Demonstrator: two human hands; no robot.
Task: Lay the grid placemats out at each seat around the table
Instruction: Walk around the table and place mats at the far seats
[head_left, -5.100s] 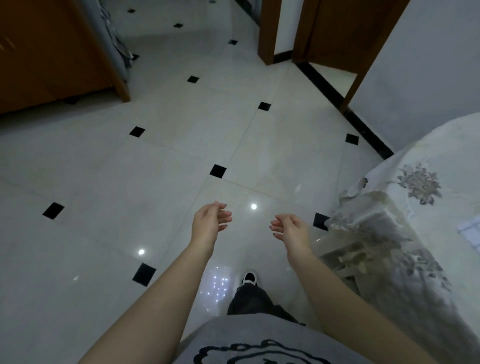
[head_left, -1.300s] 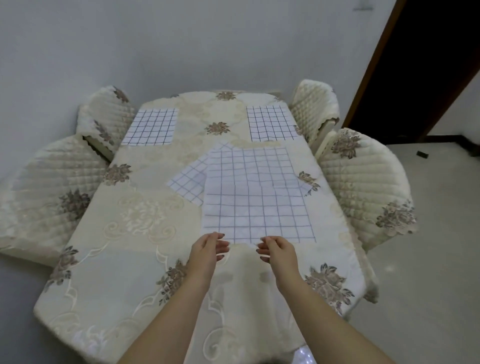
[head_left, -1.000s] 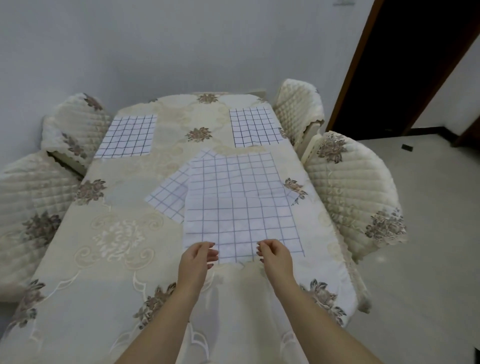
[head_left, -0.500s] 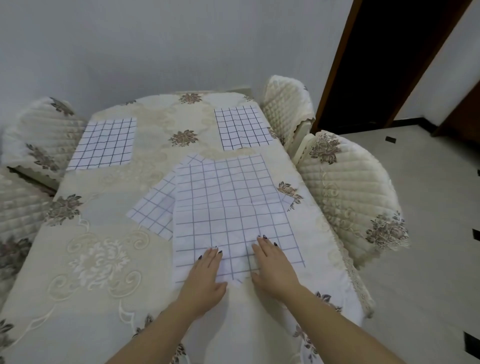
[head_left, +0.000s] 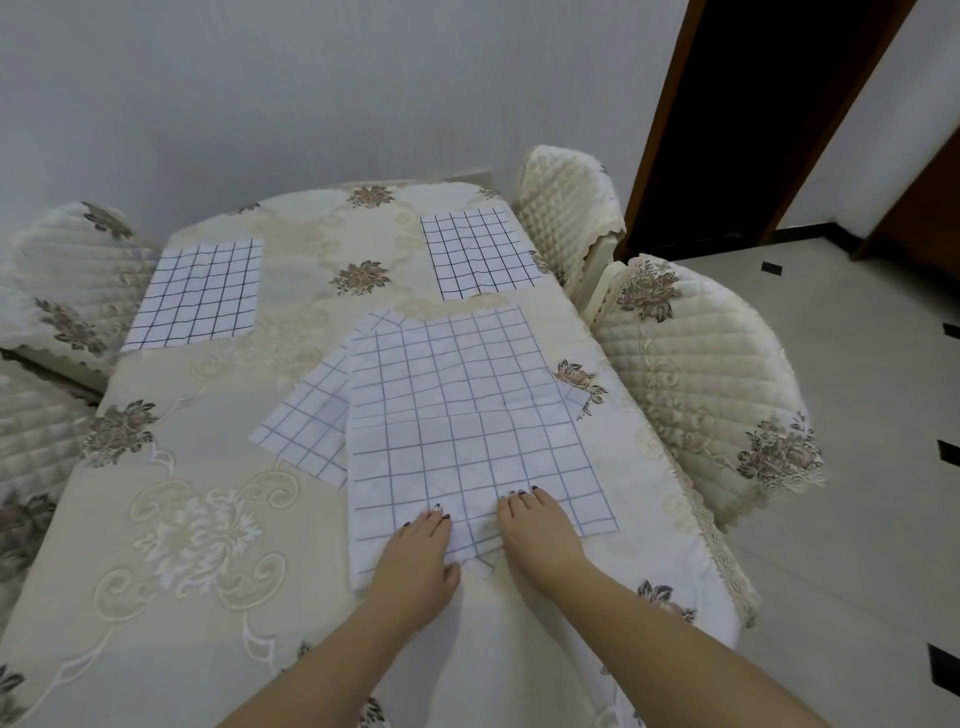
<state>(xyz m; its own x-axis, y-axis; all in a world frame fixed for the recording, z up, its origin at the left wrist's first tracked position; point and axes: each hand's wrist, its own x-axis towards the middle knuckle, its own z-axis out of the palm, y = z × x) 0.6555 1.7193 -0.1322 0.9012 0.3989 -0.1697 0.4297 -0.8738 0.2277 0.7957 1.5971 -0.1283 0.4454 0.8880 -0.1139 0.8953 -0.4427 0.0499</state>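
Note:
A large white grid placemat (head_left: 467, 426) lies flat on the cream floral tablecloth (head_left: 208, 519), near the right side. My left hand (head_left: 415, 558) and my right hand (head_left: 540, 540) rest palm down on its near edge, fingers spread, gripping nothing. A second grid placemat (head_left: 306, 431) lies skewed underneath it, sticking out to the left. Two more grid placemats lie at the far seats: one far left (head_left: 200, 293), one far right (head_left: 480, 254).
Quilted cream chairs stand around the table: two on the right (head_left: 706, 384) (head_left: 569, 208), others on the left (head_left: 72, 275). A grey wall is behind the table. A dark doorway (head_left: 753, 104) and tiled floor (head_left: 857, 545) lie to the right.
I turned from the floor to the table. The large placemat, held by its near edge a second ago, now lies flat, and both hands have opened and press on it.

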